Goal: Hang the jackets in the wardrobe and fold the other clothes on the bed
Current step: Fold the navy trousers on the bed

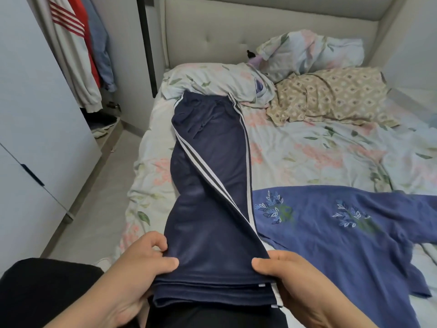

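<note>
Two bare hands grip the near end of a pair of navy track trousers laid lengthwise on a bed. The left hand pinches the left corner of the hems, thumb on top and fingers curled beneath the cloth. The right hand pinches the right corner the same way, thumb on top. The trousers have their legs stacked one over the other, with white side stripes running diagonally across the top layer. The waistband lies at the far end, touching a crumpled floral duvet.

Just to the right of the trousers, a blue top with embroidered leaf sprigs lies spread flat on the floral sheet, its edge touching the trousers. Farther back, a beige patterned pillow and a floral pillow rest against a padded grey headboard.

To the left, an open wardrobe shows hanging garments: a pale jacket with red stripes, a red garment and a blue one behind it. A strip of grey floor runs between wardrobe and bed.
</note>
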